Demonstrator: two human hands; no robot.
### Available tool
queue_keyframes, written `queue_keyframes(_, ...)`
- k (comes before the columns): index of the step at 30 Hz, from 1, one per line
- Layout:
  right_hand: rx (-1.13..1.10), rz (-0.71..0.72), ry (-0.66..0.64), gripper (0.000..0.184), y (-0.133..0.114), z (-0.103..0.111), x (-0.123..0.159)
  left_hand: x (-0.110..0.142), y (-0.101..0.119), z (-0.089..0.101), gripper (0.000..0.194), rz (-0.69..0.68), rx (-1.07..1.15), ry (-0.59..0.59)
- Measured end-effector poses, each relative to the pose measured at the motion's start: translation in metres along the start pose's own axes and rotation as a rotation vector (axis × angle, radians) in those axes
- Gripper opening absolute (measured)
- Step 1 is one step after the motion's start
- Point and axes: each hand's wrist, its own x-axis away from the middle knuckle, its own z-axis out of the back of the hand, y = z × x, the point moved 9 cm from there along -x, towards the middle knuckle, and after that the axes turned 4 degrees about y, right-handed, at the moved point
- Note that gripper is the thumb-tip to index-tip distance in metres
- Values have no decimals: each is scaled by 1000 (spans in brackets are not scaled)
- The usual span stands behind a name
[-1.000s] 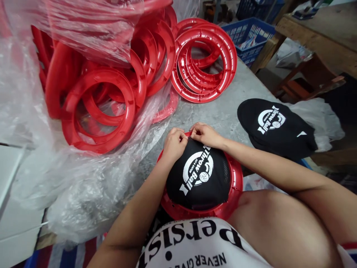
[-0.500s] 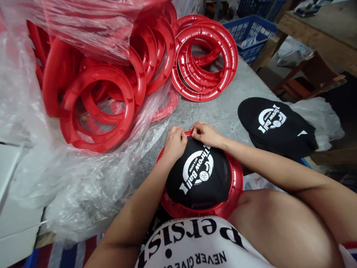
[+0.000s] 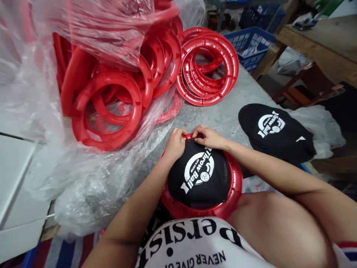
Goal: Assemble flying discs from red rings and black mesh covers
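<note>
I have L hand (image 3: 176,144) pinching blk cover (image 3: 199,169) at red ring's (image 3: 235,178) far rim. R hand (image 3: 206,137) pinches it adj.

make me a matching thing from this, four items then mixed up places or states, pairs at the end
Column one
1. nearer black fabric
2. farther black fabric
3. blue basket
4. clear plastic sheeting

Column two
A. beyond the edge of the table
B. partly draped over a heap of red rings
C. framed by a single red ring
D. shows a small white triangle apart from its logo

Pairs: 1-C, 2-D, 3-A, 4-B
</note>
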Motion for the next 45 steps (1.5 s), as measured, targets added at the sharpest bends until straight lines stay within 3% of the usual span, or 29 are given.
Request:
queue_keyframes(3,64,-38,-40,27,6,5,4,-13,0,-4,38,-2,98,-68)
queue_keyframes(6,209,-109,8,33,16,19,12,-25,11,-4,42,-43,154,-148)
queue_keyframes(10,333,-217,76,33,29,37,26,-24,35,-1,32,-184,-72,-159)
queue_keyframes(13,317,-283,96,30,35,44,30,-17,40,-14,19,-191,-259,-180)
queue_keyframes(19,355,-254,57,27,20,35,34,-21,34,-36,12,-117,-323,-181)
queue_keyframes(25,192,-219,36,29,12,30,33,-10,28,-33,8,-44,-216,-123)
queue_keyframes(30,80,-197,58,5,15,21,18,-4,29,-35,10,-46,-127,-135)
queue_keyframes(34,18,-210,110,14,21,17,17,-6,27,-34,14,-26,-100,-147)
queue_keyframes(45,6,-201,197,13,23,17,27,-6,28,-34,16,-11,-161,-116)
